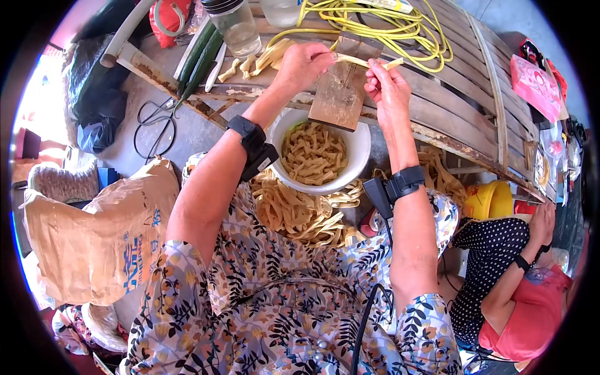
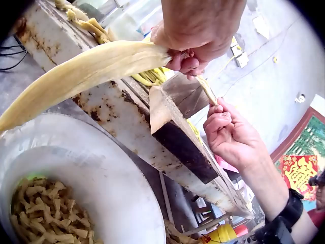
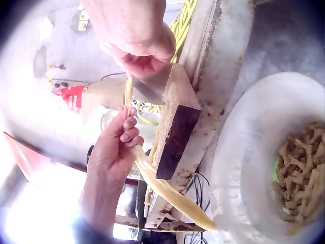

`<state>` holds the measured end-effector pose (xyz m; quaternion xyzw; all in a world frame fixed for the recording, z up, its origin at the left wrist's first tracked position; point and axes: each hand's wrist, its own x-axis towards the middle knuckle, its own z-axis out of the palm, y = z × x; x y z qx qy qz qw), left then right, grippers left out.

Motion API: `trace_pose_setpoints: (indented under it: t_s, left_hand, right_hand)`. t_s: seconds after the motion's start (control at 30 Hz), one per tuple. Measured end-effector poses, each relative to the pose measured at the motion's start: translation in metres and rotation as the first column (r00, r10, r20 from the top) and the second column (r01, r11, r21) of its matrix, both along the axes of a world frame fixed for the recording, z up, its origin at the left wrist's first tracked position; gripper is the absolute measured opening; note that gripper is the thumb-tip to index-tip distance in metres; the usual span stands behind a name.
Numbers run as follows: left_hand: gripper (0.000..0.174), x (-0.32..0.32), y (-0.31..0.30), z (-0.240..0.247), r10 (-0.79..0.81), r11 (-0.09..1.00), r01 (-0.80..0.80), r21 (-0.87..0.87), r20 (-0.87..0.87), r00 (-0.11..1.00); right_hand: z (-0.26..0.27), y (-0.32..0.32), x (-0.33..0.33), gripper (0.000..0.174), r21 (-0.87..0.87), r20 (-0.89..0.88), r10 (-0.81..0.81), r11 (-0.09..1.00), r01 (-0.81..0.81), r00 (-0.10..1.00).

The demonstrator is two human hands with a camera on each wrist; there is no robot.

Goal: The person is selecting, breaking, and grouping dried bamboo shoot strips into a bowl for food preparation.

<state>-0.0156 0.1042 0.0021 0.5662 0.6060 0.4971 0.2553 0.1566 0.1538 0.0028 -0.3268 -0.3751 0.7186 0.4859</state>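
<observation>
Both hands hold one pale yellow strip (image 1: 353, 60) above a wooden block (image 1: 340, 94) that juts over the bench edge. The left hand (image 1: 304, 65) grips it with curled fingers; in the left wrist view a wide, flat length of the strip (image 2: 86, 71) hangs from that hand. The right hand (image 1: 389, 87) pinches the strip near its other end, and between the hands it looks narrow and taut. Below the block, a white bucket (image 1: 361, 153) holds many short yellowish pieces (image 1: 312, 153).
On the slatted bench (image 1: 450, 103) lie a coiled yellow hose (image 1: 431, 53), green cucumbers (image 1: 199, 59), a glass jar (image 1: 240, 37) and more strips (image 1: 269, 57). A heap of strips (image 1: 287, 209) lies below the bucket. A paper sack (image 1: 100, 231) stands left; another person (image 1: 519, 300) sits right.
</observation>
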Motion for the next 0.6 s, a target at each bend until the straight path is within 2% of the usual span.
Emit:
trace_pose_setpoints:
  t_s: [0.2, 0.3, 0.33, 0.4, 0.43, 0.5, 0.57, 0.6]
  left_hand:
    - [0.018, 0.001, 0.005, -0.005, 0.018, 1.0, -0.018, 0.015, 0.009, 1.0]
    - [0.017, 0.002, 0.006, -0.02, 0.087, 0.996, -0.087, 0.018, -0.03, 0.996]
    - [0.017, -0.001, 0.006, -0.018, 0.099, 0.995, -0.099, -0.019, -0.016, 0.995]
    - [0.017, -0.011, -0.004, -0.012, 0.129, 0.986, -0.127, -0.104, 0.014, 0.992]
    - [0.017, -0.011, -0.011, -0.006, 0.07, 0.992, -0.056, -0.116, 0.121, 0.99]
    - [0.017, -0.009, -0.027, 0.01, -0.046, 0.992, 0.083, -0.1, 0.328, 0.944]
    - [0.019, -0.009, -0.044, 0.012, -0.14, 0.968, 0.213, -0.135, 0.415, 0.899]
    - [0.019, -0.007, -0.052, 0.014, -0.176, 0.957, 0.259, -0.129, 0.449, 0.876]
  right_hand:
    - [-0.005, 0.002, -0.003, 0.015, 0.017, 0.004, -0.022, 1.0, 0.021, 1.0]
    - [-0.019, 0.005, -0.004, 0.013, 0.057, 0.201, -0.048, 0.998, 0.037, 0.978]
    - [-0.024, 0.007, 0.0, 0.013, 0.055, 0.273, -0.143, 0.99, 0.134, 0.951]
    - [-0.019, 0.006, 0.01, 0.013, 0.077, 0.189, -0.105, 0.993, 0.092, 0.976]
    - [-0.013, 0.001, 0.015, 0.013, 0.086, 0.148, -0.085, 0.994, 0.073, 0.985]
    - [0.0, -0.008, 0.027, 0.019, 0.006, 0.136, 0.059, 0.998, -0.06, 0.989]
    - [0.003, -0.025, 0.04, 0.024, -0.126, 0.053, 0.202, 0.973, -0.194, 0.978]
    - [0.002, -0.032, 0.045, 0.032, -0.126, 0.08, 0.234, 0.967, -0.223, 0.969]
